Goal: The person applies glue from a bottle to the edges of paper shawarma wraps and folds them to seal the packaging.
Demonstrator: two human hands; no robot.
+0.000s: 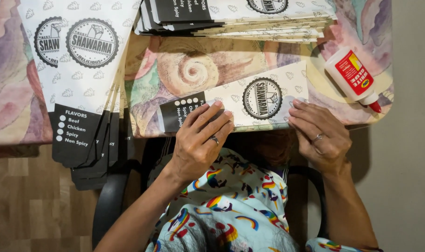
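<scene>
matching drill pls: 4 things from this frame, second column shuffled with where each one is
1. glue bottle
2. folded paper sleeve
3. flat sleeve stack
4. folded sleeve pile

a. far edge of the table, top centre
b. under both hands at the near table edge
c. hanging over the table edge, image left
d. lying on its side, image right

Pairs: 1-d, 2-b, 3-c, 4-a. The left hand and right hand press flat on the sleeve.
</scene>
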